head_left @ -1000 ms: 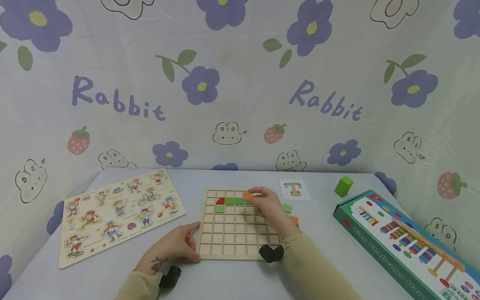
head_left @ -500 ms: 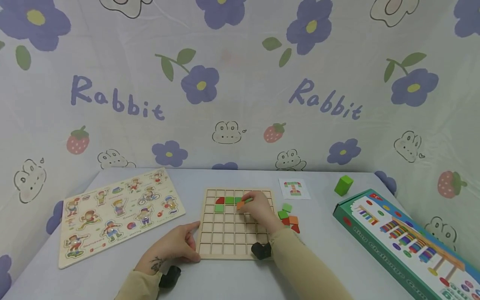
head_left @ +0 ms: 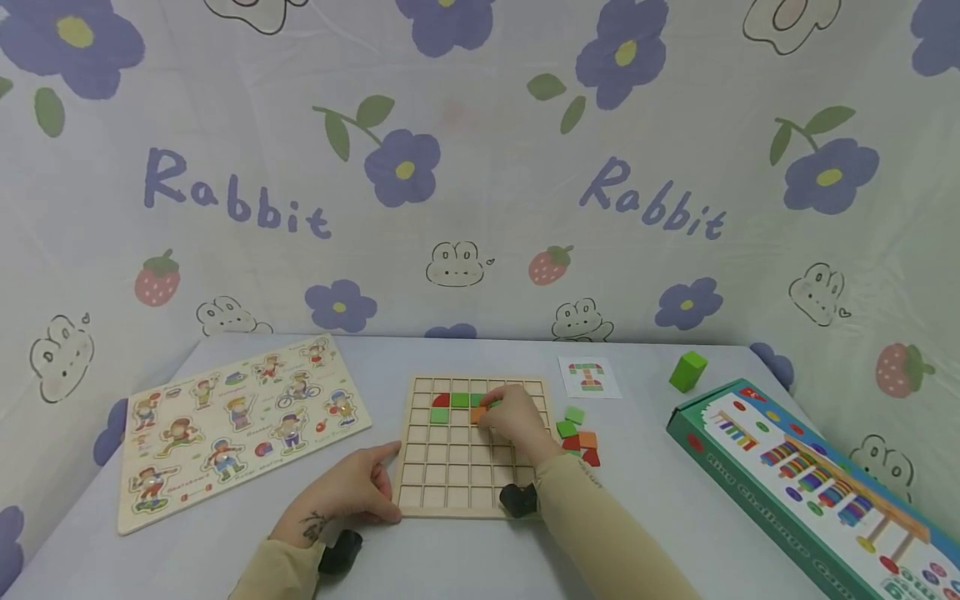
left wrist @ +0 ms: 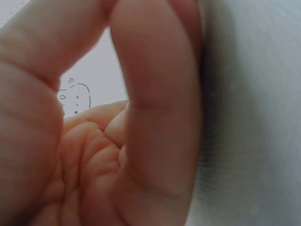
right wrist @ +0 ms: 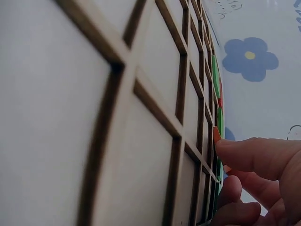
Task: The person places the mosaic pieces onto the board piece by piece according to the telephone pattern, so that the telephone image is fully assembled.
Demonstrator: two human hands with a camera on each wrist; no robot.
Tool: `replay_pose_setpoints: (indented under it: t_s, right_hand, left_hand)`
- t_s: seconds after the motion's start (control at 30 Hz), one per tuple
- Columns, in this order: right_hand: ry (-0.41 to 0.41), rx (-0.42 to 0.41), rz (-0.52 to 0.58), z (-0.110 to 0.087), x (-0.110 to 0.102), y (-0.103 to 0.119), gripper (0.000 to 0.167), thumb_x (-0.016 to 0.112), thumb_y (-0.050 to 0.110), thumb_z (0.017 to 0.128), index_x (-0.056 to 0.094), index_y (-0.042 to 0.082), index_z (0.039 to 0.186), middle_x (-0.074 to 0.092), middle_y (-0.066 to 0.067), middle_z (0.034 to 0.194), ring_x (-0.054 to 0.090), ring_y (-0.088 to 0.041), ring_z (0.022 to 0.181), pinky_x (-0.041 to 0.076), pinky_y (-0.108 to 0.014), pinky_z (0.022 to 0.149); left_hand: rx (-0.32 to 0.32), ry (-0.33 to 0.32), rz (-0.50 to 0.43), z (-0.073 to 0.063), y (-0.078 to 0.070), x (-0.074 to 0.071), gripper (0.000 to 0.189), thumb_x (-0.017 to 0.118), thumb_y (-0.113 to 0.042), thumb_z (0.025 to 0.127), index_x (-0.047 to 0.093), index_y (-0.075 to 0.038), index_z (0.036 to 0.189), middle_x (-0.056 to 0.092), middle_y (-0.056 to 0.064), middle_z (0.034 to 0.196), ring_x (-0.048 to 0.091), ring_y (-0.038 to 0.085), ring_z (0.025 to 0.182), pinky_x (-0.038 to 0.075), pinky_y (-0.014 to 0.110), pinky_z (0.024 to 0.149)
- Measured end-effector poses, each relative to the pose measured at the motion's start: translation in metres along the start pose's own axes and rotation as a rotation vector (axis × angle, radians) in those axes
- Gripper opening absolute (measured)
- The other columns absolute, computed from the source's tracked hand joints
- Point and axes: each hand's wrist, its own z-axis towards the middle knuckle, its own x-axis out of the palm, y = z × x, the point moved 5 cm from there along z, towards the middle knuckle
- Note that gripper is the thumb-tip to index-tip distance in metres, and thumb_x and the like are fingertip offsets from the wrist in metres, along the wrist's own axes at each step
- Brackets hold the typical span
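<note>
A wooden grid board [head_left: 437, 475] lies in front of me, with a red quarter-round tile [head_left: 441, 400], green tiles [head_left: 461, 400] and a light green tile [head_left: 439, 415] in its upper cells. My right hand [head_left: 517, 417] pinches a small orange square tile [head_left: 477, 414] between thumb and finger, right at a cell below the green row. In the right wrist view the orange tile [right wrist: 217, 134] is tilted against the grid, partly hidden by the thumb. My left hand [head_left: 352, 487] touches the board's left edge and lower-left corner with spread index finger and thumb.
Loose green, red and orange tiles [head_left: 587, 440] lie right of the board. Behind them is a pattern card [head_left: 612, 386]. A green block [head_left: 687, 372] and a game box [head_left: 795, 492] stand at the right; a picture puzzle board [head_left: 255, 475] lies left.
My right hand has brought the orange tile from the board's top edge left and down to a cell below the green row. The left hand has stayed in place.
</note>
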Motion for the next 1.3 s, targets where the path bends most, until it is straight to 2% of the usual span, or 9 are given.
replay_pose_setpoints:
  t_s: [0.17,0.27,0.37,0.5,0.63,0.83,1.03,1.3]
  right_hand:
    - [-0.006,-0.008,-0.008,0.003,0.000,-0.002,0.032,0.073,0.006,0.071,0.068,0.009,0.102,0.059,-0.009,0.114,0.051,-0.021,0.087,0.044,-0.032,0.072]
    - [0.006,-0.045,0.085,0.002,-0.003,-0.003,0.037,0.072,0.006,0.073,0.066,0.009,0.109,0.060,-0.010,0.105,0.052,-0.019,0.083,0.044,-0.030,0.068]
    - [0.032,-0.075,0.239,-0.004,-0.012,-0.004,0.043,0.070,0.007,0.076,0.062,0.008,0.118,0.060,-0.009,0.097,0.054,-0.019,0.076,0.044,-0.029,0.062]
    - [0.051,-0.084,0.396,-0.017,-0.030,-0.008,0.048,0.069,0.008,0.079,0.056,0.009,0.126,0.062,-0.007,0.096,0.058,-0.018,0.074,0.044,-0.029,0.058]
    - [0.061,-0.064,0.450,-0.029,-0.049,-0.021,0.048,0.066,0.007,0.081,0.053,0.008,0.127,0.061,-0.007,0.097,0.058,-0.014,0.073,0.043,-0.028,0.059]
    - [0.033,0.012,0.372,-0.043,-0.077,-0.057,0.050,0.065,0.007,0.081,0.050,0.008,0.128,0.060,-0.002,0.085,0.047,-0.014,0.060,0.036,-0.024,0.050]
    - [0.006,0.070,0.248,-0.049,-0.103,-0.092,0.051,0.067,0.010,0.081,0.050,0.006,0.128,0.058,-0.003,0.084,0.046,-0.015,0.060,0.036,-0.025,0.050]
    - [0.012,0.109,0.100,-0.049,-0.121,-0.112,0.050,0.068,0.014,0.078,0.052,0.004,0.124,0.055,-0.005,0.082,0.046,-0.019,0.064,0.038,-0.026,0.053]
  left_hand:
    - [0.000,-0.001,-0.004,0.000,-0.001,0.000,0.100,0.082,-0.002,0.060,0.027,0.002,0.143,0.056,0.003,0.064,0.049,0.010,0.052,0.041,0.024,0.049]
    - [-0.001,-0.001,-0.002,0.000,-0.001,0.000,0.100,0.082,-0.002,0.060,0.027,0.002,0.143,0.056,0.003,0.064,0.049,0.010,0.052,0.041,0.024,0.049]
    - [-0.002,0.000,-0.004,0.001,0.000,0.000,0.100,0.082,-0.002,0.060,0.027,0.002,0.143,0.056,0.002,0.064,0.049,0.010,0.051,0.041,0.024,0.049]
    - [-0.003,0.001,-0.008,0.001,0.000,0.001,0.099,0.081,-0.002,0.060,0.027,0.002,0.143,0.056,0.002,0.063,0.049,0.010,0.050,0.041,0.024,0.048]
    - [-0.008,-0.001,-0.008,0.001,0.000,0.001,0.099,0.081,-0.002,0.060,0.028,0.002,0.143,0.056,0.002,0.063,0.049,0.010,0.051,0.041,0.024,0.048]
    - [-0.008,0.000,0.000,0.001,0.000,0.001,0.099,0.082,-0.003,0.060,0.028,0.002,0.143,0.056,0.003,0.064,0.049,0.010,0.051,0.041,0.024,0.049]
    - [-0.005,-0.001,0.007,0.003,0.000,-0.001,0.099,0.082,-0.003,0.060,0.028,0.001,0.143,0.057,0.003,0.064,0.049,0.010,0.051,0.041,0.024,0.049]
    - [-0.014,-0.003,0.006,0.002,0.001,-0.001,0.100,0.082,-0.003,0.060,0.028,0.002,0.143,0.057,0.003,0.064,0.049,0.010,0.051,0.041,0.024,0.049]
